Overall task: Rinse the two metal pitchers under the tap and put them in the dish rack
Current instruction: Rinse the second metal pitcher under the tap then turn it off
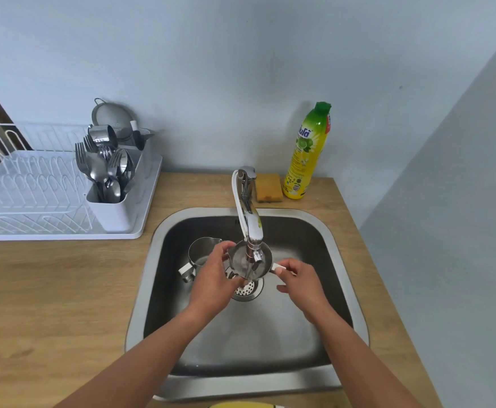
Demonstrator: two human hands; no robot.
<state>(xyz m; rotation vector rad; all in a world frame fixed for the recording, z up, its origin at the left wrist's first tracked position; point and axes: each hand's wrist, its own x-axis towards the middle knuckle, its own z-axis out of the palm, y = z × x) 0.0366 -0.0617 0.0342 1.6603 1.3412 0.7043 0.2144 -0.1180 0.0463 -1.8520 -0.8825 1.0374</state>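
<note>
One metal pitcher [263,265] is held over the drain, right under the tap [251,219]. A thin stream of water runs into it. My right hand [299,282] pinches its white handle from the right. My left hand [214,278] grips its rim and left side. The second metal pitcher [201,251] stands upright on the sink floor to the left, its handle pointing toward me, partly hidden by my left hand. The white dish rack [34,184] sits on the counter at the left.
The steel sink [152,260] is set in a wooden counter. The rack's cutlery holder [114,207] is full of forks and spoons, with a strainer behind it. A yellow sponge [267,187] and a dish soap bottle [305,154] stand behind the tap. A wall closes the right side.
</note>
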